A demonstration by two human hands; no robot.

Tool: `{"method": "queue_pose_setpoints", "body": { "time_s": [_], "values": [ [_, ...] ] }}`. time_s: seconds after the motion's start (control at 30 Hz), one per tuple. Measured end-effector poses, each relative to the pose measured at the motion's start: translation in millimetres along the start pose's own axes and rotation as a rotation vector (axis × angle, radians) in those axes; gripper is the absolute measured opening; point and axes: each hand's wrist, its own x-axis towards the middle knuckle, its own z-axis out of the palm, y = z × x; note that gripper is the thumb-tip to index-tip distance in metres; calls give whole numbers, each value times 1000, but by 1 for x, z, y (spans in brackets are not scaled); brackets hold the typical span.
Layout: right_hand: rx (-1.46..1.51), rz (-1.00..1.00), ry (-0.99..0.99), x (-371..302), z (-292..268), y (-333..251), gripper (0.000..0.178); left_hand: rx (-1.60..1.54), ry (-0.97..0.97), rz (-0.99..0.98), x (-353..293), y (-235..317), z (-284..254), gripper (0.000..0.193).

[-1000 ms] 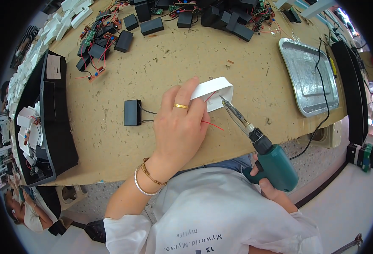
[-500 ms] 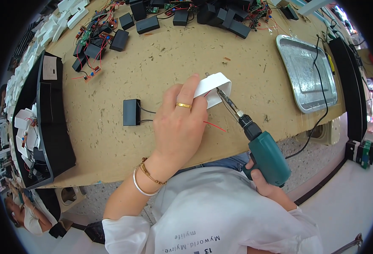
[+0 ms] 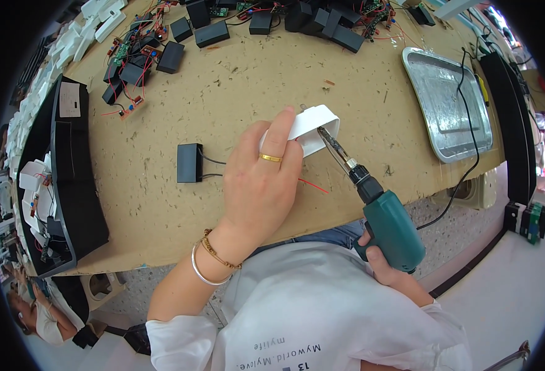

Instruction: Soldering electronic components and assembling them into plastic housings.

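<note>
Above the middle of the table, my left hand (image 3: 261, 176) grips a white plastic housing (image 3: 314, 119), its open end turned toward the right. My right hand (image 3: 381, 263) is wrapped round the handle of a green soldering gun (image 3: 394, 229). The gun's metal tip reaches into the housing's open end; what it touches inside is hidden. A black box (image 3: 189, 163) lies left of my left hand, with two dark leads running under that hand. From beneath my fingers a loose red wire (image 3: 314, 185) sticks out to the right.
Black boxes with wires and small circuit boards (image 3: 133, 68) are heaped at the far left and along the far edge. A metal tray (image 3: 436, 145) lies at the right, a black cord across it. At the left stands a black bin (image 3: 87, 185) holding white parts. White pieces (image 3: 77, 37) pile up behind it.
My left hand and the white housing have tilted very slightly, and the red wire inside the housing's opening no longer shows. The soldering gun stays almost in place.
</note>
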Motion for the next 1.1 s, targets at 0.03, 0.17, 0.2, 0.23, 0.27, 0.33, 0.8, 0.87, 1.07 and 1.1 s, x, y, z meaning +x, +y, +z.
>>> {"method": "queue_pose_setpoints", "body": {
  "time_s": [0.03,0.17,0.2,0.23,0.27,0.33,0.8,0.87,1.07,1.1],
  "values": [
    [-13,-11,-7,0,0,0,34,-1,-1,0,0,0,0,9],
    [-5,-8,11,-1,0,-1,33,1,-14,6,0,0,-1,9],
    [-23,-10,4,-1,0,-1,32,7,-19,7,0,0,-1,9],
    [-41,-12,-3,-1,0,-1,32,7,-19,8,0,0,-1,9],
    [-41,-12,-3,-2,-1,0,32,3,-15,12,0,1,-1,9],
    [-58,3,-21,-3,-2,1,30,0,-12,17,0,1,-1,9],
    [-86,28,-12,-6,0,3,35,-1,-13,8,-1,2,-2,11],
    [-73,22,-1,-5,-1,4,35,5,34,42,3,-1,0,11],
    [-78,-61,7,-2,1,6,28,-77,36,95,6,-2,5,13],
    [-60,-42,3,-3,1,7,24,-98,1,78,7,-2,4,13]
  ]
}}
